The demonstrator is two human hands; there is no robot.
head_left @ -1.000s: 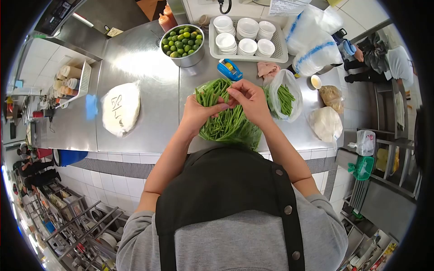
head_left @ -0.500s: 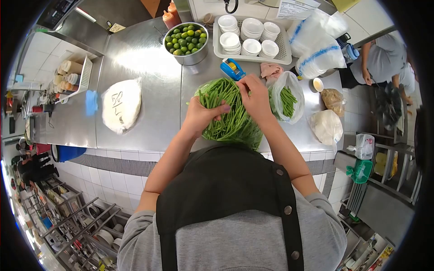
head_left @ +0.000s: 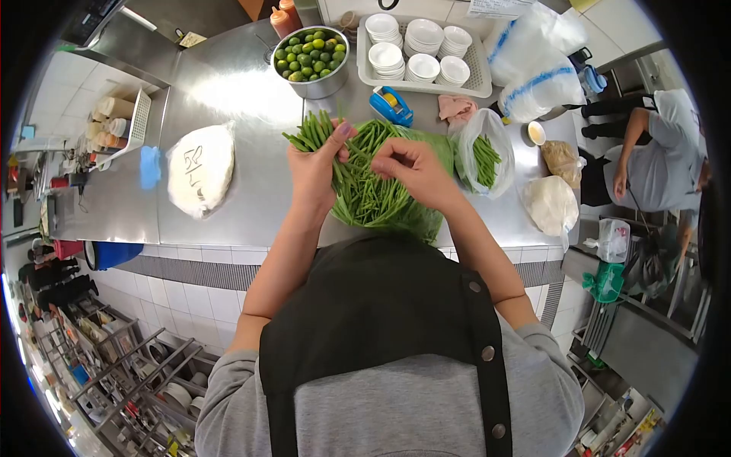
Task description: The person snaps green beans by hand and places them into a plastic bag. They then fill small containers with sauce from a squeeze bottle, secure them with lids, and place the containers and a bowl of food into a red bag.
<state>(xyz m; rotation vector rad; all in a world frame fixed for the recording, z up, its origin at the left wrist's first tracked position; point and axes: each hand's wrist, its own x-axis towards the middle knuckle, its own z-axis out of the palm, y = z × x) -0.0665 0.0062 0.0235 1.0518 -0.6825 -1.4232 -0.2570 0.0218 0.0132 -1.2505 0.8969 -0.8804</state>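
Cut green beans (head_left: pixel 373 196) lie heaped in an open clear plastic bag (head_left: pixel 426 217) at the counter's front edge. My left hand (head_left: pixel 314 171) is closed around a bunch of green beans (head_left: pixel 311 131), raised at the left side of the heap. Over the right part of the heap is my right hand (head_left: pixel 415 169), its fingers curled together; what they pinch, if anything, is too small to make out. A blue tape dispenser (head_left: pixel 391 107) lies behind the heap. To the right, a smaller plastic bag (head_left: pixel 502 164) holds more beans.
A pot of green limes (head_left: pixel 324 85) and a tray (head_left: pixel 426 88) of stacked white dishes stand at the back. A marked white bag (head_left: pixel 202 171) lies left. Right are a pink cloth (head_left: pixel 457 109), a small cup (head_left: pixel 535 134) and filled bags (head_left: pixel 550 204). Another person (head_left: pixel 662 152) stands far right.
My left hand has moved left and up, now gripping a bunch of beans. My right hand has come down and left, away from the tape dispenser. The person at right has shifted.
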